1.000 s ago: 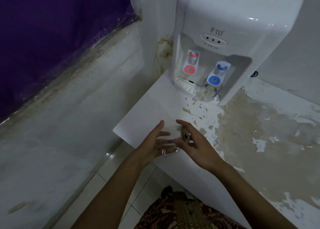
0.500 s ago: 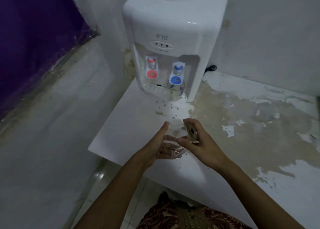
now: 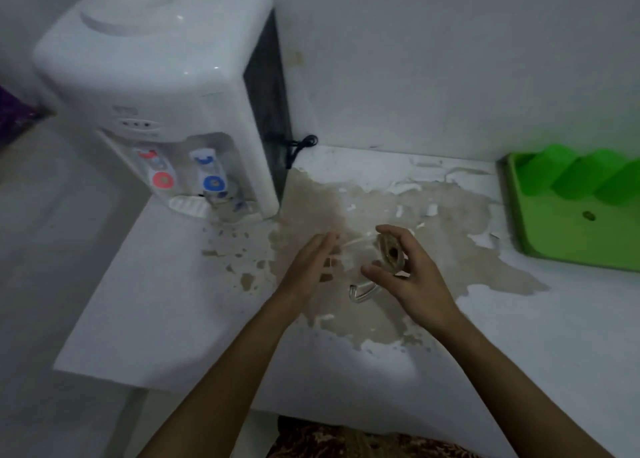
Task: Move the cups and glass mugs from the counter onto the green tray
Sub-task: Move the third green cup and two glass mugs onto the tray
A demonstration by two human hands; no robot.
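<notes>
A clear glass mug [image 3: 360, 267] lies on its side in the air between my hands, above the counter, its handle [image 3: 362, 291] hanging down. My right hand [image 3: 403, 274] grips its thick base between thumb and fingers. My left hand [image 3: 313, 263] rests flat against the mug's open end, fingers stretched. The green tray [image 3: 561, 239] sits at the far right of the counter. Three green cups [image 3: 578, 173] stand upside down along the tray's back. Another glass mug [image 3: 225, 203] stands under the dispenser's blue tap.
A white water dispenser [image 3: 166, 87] fills the counter's back left corner, its black cord [image 3: 301, 144] trailing behind. The white counter [image 3: 519, 353] has a large brown peeled patch in the middle. Its left edge drops to a tiled floor.
The view has swung right, bringing the green tray and cups into sight. Both hands have carried the mug to the right, over the brown patch.
</notes>
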